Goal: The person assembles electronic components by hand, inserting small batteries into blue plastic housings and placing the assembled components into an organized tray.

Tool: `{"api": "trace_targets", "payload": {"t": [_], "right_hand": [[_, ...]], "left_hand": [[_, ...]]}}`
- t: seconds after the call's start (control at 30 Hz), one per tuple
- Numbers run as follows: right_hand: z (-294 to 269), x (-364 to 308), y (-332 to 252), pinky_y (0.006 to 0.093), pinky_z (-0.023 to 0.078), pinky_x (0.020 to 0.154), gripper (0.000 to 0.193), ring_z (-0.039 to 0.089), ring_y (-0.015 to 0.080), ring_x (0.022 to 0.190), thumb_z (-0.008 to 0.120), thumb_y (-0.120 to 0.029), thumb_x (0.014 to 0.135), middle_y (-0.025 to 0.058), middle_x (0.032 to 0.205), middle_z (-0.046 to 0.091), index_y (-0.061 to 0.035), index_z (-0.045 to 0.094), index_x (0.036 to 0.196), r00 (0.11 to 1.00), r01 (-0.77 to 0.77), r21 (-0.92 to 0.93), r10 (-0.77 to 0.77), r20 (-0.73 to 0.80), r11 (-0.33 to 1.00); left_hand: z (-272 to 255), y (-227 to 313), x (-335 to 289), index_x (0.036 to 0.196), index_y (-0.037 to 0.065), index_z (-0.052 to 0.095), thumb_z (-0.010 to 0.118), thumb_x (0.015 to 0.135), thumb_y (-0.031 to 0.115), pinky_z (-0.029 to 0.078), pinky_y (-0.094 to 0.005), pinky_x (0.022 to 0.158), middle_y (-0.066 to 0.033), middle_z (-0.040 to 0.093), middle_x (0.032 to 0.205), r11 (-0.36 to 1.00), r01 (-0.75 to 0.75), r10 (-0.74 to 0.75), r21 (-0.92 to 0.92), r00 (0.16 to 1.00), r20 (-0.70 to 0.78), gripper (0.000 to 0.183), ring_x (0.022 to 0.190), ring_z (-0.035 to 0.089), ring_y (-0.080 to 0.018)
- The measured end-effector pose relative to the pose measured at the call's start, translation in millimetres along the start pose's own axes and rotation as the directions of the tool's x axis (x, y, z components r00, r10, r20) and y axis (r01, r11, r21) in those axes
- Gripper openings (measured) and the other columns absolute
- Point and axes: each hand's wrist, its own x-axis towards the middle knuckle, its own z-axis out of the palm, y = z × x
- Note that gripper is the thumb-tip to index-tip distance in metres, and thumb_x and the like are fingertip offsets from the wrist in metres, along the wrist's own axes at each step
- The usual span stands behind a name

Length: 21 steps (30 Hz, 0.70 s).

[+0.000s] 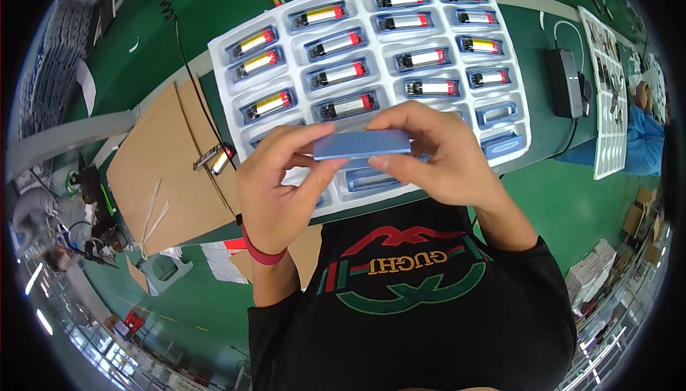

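Between both hands I hold a blue, flat rectangular casing [361, 145] up over the near part of a white moulded tray [291, 69]. My left hand [280, 180] grips its left end between thumb and fingers. At the right end, my right hand [437, 154] pinches it the same way. Blue casings lie in the tray's compartments. Most of them carry a small cylindrical battery [346, 105] with a red end, white or yellow. At the near right, an open casing [496, 114] shows no battery. My hands hide some near compartments.
Brown cardboard [164, 169] lies left of the tray, with loose battery pieces [223, 160] on its edge. A black box-shaped device [564, 84] with cables sits right of the tray. Further right are another white tray [609, 130] and a person's blue sleeve [647, 144].
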Motion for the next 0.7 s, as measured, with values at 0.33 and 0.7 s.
{"api": "trace_targets", "payload": {"t": [0.33,0.7], "right_hand": [[33.2,16.9,-2.8,0.0348,0.049,0.053,0.029,0.061,0.0271,0.067,0.072,-0.003,0.071,0.0123,0.081,0.06,-0.0004,0.059,0.097,0.851,0.479,-0.552,-0.516,0.1,0.682],[58.9,89.6,-1.7,0.0385,0.051,0.06,0.025,0.064,0.0269,0.074,0.069,-0.031,0.08,0.0085,0.078,0.061,-0.0082,0.065,0.088,0.85,0.527,-0.743,-0.24,0.47,0.413]], "left_hand": [[-19.0,-7.5,-23.9,0.103,0.003,0.068,0.073,0.071,-0.004,0.054,-0.0293,0.071,-0.0136,0.068,0.095,0.816,-0.279,0.386,0.506,0.915,-0.119,0.033,0.084,0.067,-0.025],[-64.6,-34.9,-51.0,0.091,0.003,0.066,0.076,0.073,0.006,0.05,-0.0284,0.063,-0.0087,0.063,0.082,0.889,0.299,-0.273,0.347,0.954,-0.121,0.02,0.074,0.065,-0.019]]}}
